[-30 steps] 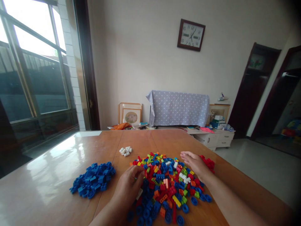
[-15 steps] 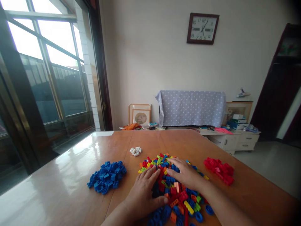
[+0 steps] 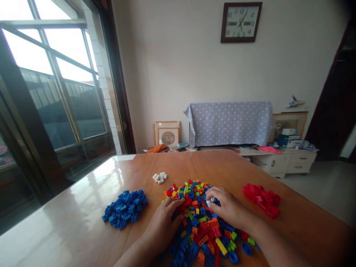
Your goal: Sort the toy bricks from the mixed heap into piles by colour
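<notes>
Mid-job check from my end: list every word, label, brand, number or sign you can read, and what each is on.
"10", "11", "12", "2", "3", "4", "5", "6", "7", "8": dial of the wall clock.
The clock's 1 and 9 positions: too unclear to quote.
Boxes on the cabinet: any print is too small to read.
Mixed toy bricks: no readable lettering.
No readable words or brands anywhere.

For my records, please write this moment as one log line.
left hand: at mixed pile; right hand: at mixed pile; blue pile: left; white pile: back-left; red pile: right
</notes>
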